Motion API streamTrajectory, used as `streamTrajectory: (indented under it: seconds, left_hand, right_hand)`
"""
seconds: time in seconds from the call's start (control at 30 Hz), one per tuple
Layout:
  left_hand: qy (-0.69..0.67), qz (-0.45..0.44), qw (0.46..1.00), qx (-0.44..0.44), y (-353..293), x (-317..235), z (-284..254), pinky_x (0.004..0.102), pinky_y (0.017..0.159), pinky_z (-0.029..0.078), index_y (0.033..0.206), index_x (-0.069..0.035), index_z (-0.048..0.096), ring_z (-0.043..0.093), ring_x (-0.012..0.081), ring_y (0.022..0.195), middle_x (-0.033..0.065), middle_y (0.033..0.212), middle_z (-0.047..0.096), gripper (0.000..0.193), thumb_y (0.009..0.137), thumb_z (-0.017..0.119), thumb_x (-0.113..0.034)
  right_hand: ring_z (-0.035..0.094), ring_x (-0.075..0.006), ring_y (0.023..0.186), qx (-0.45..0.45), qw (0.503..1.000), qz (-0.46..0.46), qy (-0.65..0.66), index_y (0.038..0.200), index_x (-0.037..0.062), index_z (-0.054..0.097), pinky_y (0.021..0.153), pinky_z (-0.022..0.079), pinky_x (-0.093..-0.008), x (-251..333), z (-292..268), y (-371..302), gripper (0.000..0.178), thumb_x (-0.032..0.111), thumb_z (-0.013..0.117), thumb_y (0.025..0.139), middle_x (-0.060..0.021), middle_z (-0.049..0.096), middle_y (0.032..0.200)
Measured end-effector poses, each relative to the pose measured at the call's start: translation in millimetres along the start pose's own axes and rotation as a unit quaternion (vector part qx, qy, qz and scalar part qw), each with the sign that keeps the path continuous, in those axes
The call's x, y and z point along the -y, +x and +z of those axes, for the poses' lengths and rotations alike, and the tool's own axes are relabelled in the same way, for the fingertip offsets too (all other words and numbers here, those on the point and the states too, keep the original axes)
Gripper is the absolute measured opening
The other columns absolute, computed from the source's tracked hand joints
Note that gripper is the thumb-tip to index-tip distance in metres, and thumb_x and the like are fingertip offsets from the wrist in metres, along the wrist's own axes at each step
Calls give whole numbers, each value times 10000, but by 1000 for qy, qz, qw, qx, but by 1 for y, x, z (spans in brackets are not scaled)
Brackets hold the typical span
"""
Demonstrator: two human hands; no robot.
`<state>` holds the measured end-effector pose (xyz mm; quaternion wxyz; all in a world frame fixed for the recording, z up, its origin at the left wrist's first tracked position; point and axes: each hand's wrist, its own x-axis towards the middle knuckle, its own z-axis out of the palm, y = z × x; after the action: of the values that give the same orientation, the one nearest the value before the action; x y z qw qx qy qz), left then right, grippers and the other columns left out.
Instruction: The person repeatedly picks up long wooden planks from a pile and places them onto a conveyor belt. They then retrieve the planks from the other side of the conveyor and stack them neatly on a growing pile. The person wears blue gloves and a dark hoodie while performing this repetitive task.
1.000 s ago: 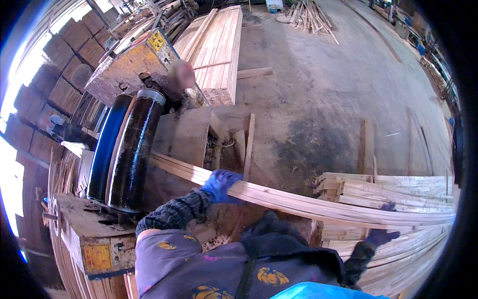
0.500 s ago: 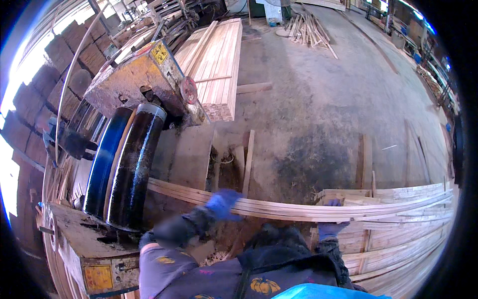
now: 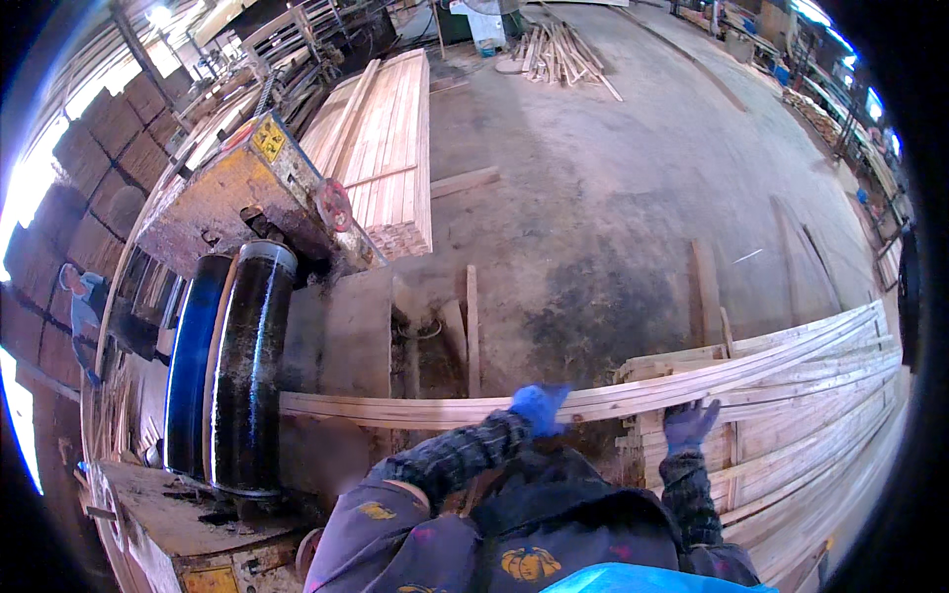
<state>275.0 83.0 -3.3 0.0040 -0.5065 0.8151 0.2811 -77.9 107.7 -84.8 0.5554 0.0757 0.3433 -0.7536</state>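
A bundle of long, thin wooden strips stretches across in front of me, from the dark roller at left to the stacked boards at right. My left hand, in a blue glove, is closed over the strips near their middle; its fingers are partly blurred. My right hand, also gloved, lies at the near edge of the bundle with its fingers spread and stretched out. Beside the dark roller stands a shiny blue one. The strips' left end meets the dark roller's side.
A stack of pale boards fills the right side. The rollers sit in a worn yellow machine housing. Beyond it lies a lumber pile. Loose sticks lie on the far floor. Another person stands at far left.
Both hands have shifted right relative to the rollers, the left one along the strips. My right hand has loosened from around the strips, fingers now spread. The view has turned somewhat.
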Motion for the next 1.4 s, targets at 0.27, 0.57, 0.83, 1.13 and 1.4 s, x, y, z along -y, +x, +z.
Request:
streamTrajectory:
  seconds: [0.27, 0.57, 0.83, 1.13, 1.4]
  left_hand:
    - [53, -18, 998, -36, -107, 73, -8, 488, 892, 492, 1295, -121, 512, 621, 382, 1032, 194, 1135, 635, 743, 749, 669, -600]
    - [19, 71, 993, -87, -66, 48, 13, 483, 976, 459, 1429, -115, 407, 557, 386, 1178, 187, 1318, 557, 874, 752, 685, -593]
    - [18, 11, 1000, -12, 16, 6, 38, 454, 974, 469, 1438, -112, 382, 547, 372, 1182, 178, 1321, 549, 888, 707, 727, -479]
    - [15, 5, 1000, -11, -107, 81, -19, 480, 929, 488, 1413, -139, 407, 602, 398, 1081, 194, 1191, 625, 885, 696, 771, -510]
    - [-1, 44, 998, -35, -90, 63, -34, 486, 902, 501, 1447, -72, 358, 613, 403, 1059, 218, 1219, 607, 958, 700, 785, -492]
  right_hand:
    - [542, -223, 1163, 38, 997, 30, -52, 1261, 147, 566, 1010, 414, -504, 55, -22, 50, 599, 590, 583, 859, -21, 621, 1219]
    - [560, -247, 1132, 129, 985, 103, -58, 1284, 110, 551, 994, 442, -455, -71, -9, 0, 557, 508, 581, 895, -66, 600, 1239]
    - [496, -300, 1222, 138, 963, 208, -104, 1380, 133, 472, 1081, 358, -451, -102, 8, -40, 686, 629, 465, 907, -92, 542, 1320]
    - [465, -342, 1273, 31, 998, -2, 57, 1454, 104, 383, 1082, 357, -548, 36, 2, 39, 982, 789, 519, 764, -138, 467, 1416]
    - [553, -363, 1133, 157, 981, 38, 106, 1337, 72, 481, 1015, 423, -537, -51, 17, 21, 803, 729, 387, 885, -179, 584, 1222]
